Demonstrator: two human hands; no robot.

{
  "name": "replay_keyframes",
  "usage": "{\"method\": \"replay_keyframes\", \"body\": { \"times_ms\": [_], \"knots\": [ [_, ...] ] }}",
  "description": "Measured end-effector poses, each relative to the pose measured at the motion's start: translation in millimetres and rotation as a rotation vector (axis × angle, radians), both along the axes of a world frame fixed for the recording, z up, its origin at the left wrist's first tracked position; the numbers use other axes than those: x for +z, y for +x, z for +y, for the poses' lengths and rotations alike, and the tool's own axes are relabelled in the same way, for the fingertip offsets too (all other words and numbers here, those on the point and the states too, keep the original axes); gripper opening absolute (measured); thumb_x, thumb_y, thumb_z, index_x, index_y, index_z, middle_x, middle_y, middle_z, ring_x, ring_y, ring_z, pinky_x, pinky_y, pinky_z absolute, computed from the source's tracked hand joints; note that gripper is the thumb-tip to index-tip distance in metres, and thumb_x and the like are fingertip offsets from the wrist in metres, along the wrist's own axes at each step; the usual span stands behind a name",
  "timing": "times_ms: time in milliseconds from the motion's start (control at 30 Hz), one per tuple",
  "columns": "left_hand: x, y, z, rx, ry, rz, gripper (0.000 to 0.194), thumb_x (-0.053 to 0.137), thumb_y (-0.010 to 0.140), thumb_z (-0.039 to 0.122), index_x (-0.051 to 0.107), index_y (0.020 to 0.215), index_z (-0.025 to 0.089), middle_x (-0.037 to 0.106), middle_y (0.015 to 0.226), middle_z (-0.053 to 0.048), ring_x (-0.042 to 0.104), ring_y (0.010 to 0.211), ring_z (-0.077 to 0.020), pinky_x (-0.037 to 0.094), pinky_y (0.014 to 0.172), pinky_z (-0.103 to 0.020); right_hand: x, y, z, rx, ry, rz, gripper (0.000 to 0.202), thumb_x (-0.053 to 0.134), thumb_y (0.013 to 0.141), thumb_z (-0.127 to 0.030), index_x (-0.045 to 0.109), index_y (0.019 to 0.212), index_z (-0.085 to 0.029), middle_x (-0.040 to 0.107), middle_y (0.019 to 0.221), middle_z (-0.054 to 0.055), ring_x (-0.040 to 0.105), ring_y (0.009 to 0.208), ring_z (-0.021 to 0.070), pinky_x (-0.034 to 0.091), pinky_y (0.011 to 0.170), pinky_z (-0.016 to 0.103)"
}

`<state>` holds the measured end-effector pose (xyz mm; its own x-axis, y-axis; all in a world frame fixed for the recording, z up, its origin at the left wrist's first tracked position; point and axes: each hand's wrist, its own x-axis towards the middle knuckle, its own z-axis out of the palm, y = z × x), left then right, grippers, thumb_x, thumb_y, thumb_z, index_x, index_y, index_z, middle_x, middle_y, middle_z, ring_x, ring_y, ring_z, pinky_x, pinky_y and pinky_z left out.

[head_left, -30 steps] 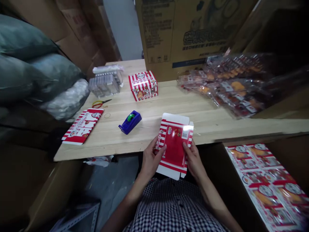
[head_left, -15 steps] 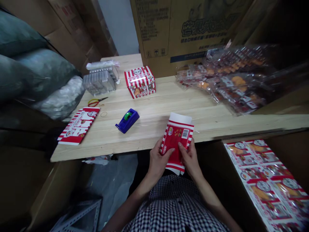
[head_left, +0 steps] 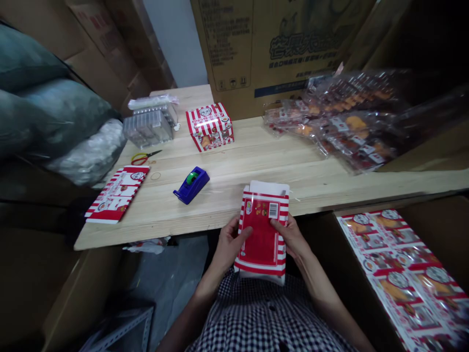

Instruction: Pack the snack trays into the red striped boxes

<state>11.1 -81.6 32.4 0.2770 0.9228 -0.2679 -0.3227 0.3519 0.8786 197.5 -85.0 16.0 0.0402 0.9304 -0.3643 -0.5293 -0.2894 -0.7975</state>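
Between my two hands is a red-and-white striped carton [head_left: 259, 239], mostly flat, with a barcode near its top and white flaps at both ends. My left hand [head_left: 231, 243] grips its left edge, thumb on the red face. On the right edge my right hand [head_left: 292, 235] closes the same way, its thumb just under the barcode. The fingers behind the carton are hidden. Beyond it on the table lies a blue tape dispenser [head_left: 191, 185] with a green core. Farther back stands a folded-up striped box [head_left: 210, 128].
A flat striped carton [head_left: 116, 194] and scissors [head_left: 143, 157] lie at left, near clear plastic cases [head_left: 148, 128]. Wrapped packets [head_left: 351, 129] pile up at right. An open cardboard box at lower right holds printed packages [head_left: 406, 274]. A large cardboard box [head_left: 234, 58] stands behind the wooden table [head_left: 234, 168].
The carton has turned more upright and squarer to me, and looks wider, with a striped side panel now showing at left. Both hands still hold it; the left has shifted slightly outward.
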Motion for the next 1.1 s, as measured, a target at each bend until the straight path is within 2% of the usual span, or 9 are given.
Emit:
{"method": "replay_keyframes", "body": {
  "times_ms": [100,233,367,467,633,733,900,1000,1100],
  "knots": [
    [-2.9,-9.2,15.6,0.104,0.057,-0.014,0.05,0.07,0.087,0.037,0.058,0.133,0.023,0.065,0.135,-0.01,0.064,0.12,-0.0245,0.05,0.102,-0.037,-11.2,-7.7,-5.4,0.082,-0.019,0.014,0.044,0.091,0.065,-0.036,0.071,0.103,-0.024,0.079,0.103,0.005,0.075,0.092,0.0274,0.058,0.09,0.045],
    [-14.1,-20.4,31.3,0.149,0.093,-0.031,0.053,0.076,0.081,0.031,0.059,0.132,0.024,0.066,0.132,-0.009,0.065,0.116,-0.0238,0.05,0.1,-0.035,-26.7,-11.4,-12.9,0.195,-0.01,0.028,0.044,0.087,0.071,-0.037,0.07,0.11,-0.025,0.077,0.112,0.006,0.074,0.1,0.0287,0.055,0.095,0.047],
    [-25.4,-25.1,26.9,0.155,0.128,0.052,0.049,0.08,0.077,0.029,0.068,0.123,0.023,0.074,0.113,-0.005,0.068,0.098,-0.021,0.052,0.087,-0.03,-40.0,-8.7,-18.7,0.286,-0.028,0.086,0.042,0.084,0.075,-0.038,0.069,0.113,-0.025,0.076,0.114,0.006,0.073,0.102,0.0292,0.053,0.097,0.049],
    [-27.5,-25.8,17.9,0.128,0.124,0.131,0.042,0.076,0.081,0.033,0.07,0.12,0.022,0.074,0.098,-0.003,0.066,0.083,-0.0175,0.052,0.077,-0.027,-45.3,-6.0,-25.6,0.294,-0.068,0.122,0.043,0.082,0.077,-0.042,0.068,0.115,-0.027,0.075,0.116,0.006,0.072,0.105,0.0293,0.052,0.099,0.05],
    [-30.8,-30.8,15.5,0.076,0.094,0.14,0.031,0.068,0.087,0.039,0.072,0.111,0.02,0.073,0.098,-0.005,0.065,0.084,-0.018,0.05,0.076,-0.027,-49.6,-3.7,-34.1,0.339,-0.11,0.123,0.044,0.082,0.077,-0.046,0.068,0.116,-0.03,0.075,0.118,0.005,0.07,0.11,0.0299,0.049,0.102,0.051],
    [-36.4,-34.9,22.8,0.109,0.105,0.207,0.026,0.071,0.085,0.039,0.075,0.1,0.018,0.072,0.091,-0.004,0.063,0.079,-0.0159,0.048,0.072,-0.024,-41.0,-5.2,-27.6,0.354,-0.05,0.053,0.044,0.077,0.082,-0.046,0.066,0.122,-0.031,0.072,0.124,0.005,0.067,0.115,0.0285,0.047,0.106,0.049],
    [-32.2,-35.1,34.5,0.212,0.081,0.188,0.029,0.071,0.084,0.042,0.074,0.101,0.018,0.073,0.092,-0.004,0.064,0.08,-0.0162,0.05,0.076,-0.026,-5.2,-5.6,-0.7,0.174,0.251,-0.127,0.066,0.075,0.085,-0.038,0.047,0.145,-0.039,0.061,0.139,0.003,0.062,0.121,0.0241,0.045,0.109,0.043],
    [-20.8,-34.2,36.3,0.164,0.093,0.165,0.031,0.069,0.086,0.043,0.073,0.104,0.018,0.073,0.092,-0.004,0.065,0.079,-0.0167,0.051,0.076,-0.027,9.5,-1.7,10.8,0.161,0.309,-0.165,0.055,0.072,0.088,-0.037,0.055,0.14,-0.037,0.066,0.13,0.004,0.065,0.114,0.0235,0.048,0.105,0.042],
    [-13.0,-35.3,34.2,0.098,0.085,0.167,0.031,0.068,0.087,0.043,0.072,0.104,0.018,0.072,0.09,-0.004,0.064,0.077,-0.0167,0.05,0.073,-0.027,12.6,3.4,13.3,0.2,0.3,-0.219,0.045,0.073,0.087,-0.037,0.064,0.131,-0.032,0.072,0.112,0.003,0.068,0.1,0.0225,0.053,0.094,0.038]
  ]
}}
